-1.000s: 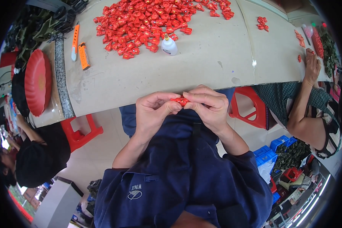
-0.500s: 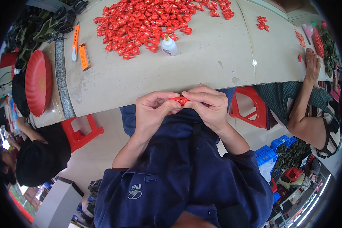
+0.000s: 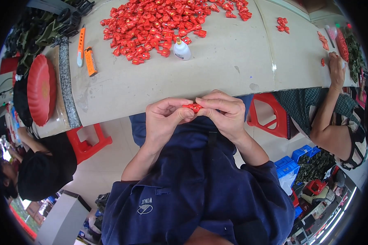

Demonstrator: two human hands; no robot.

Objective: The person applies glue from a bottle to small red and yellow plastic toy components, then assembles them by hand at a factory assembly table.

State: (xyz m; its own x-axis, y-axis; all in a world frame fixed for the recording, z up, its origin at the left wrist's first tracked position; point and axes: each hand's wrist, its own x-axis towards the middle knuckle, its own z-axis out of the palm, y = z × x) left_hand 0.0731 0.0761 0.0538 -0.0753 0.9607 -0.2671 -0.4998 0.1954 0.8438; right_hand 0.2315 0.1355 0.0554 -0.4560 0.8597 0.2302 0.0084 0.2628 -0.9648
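Note:
Between my two hands, just off the table's near edge, is a small red plastic part (image 3: 193, 108). My left hand (image 3: 164, 115) pinches its left end between thumb and fingers. On the other end, the thumb and forefinger of my right hand (image 3: 223, 111) are closed as well. Fingertips cover much of the part, so its full shape is hidden. A large pile of similar shiny red parts (image 3: 151, 26) lies at the far side of the table. Against the pile's near edge stands a small white squeeze bottle (image 3: 182, 50) with a yellowish tip.
An orange utility knife (image 3: 81, 47) and a narrow orange box (image 3: 90, 62) lie on the table (image 3: 159, 77) at left. Beyond them is a red scalloped tray (image 3: 41, 90). Co-workers sit at both sides; one's hand (image 3: 336, 69) rests at far right. Red stools (image 3: 270, 116) flank me.
My hands hold nearly the same pose around the red part. At far right, the co-worker's hand has shifted slightly.

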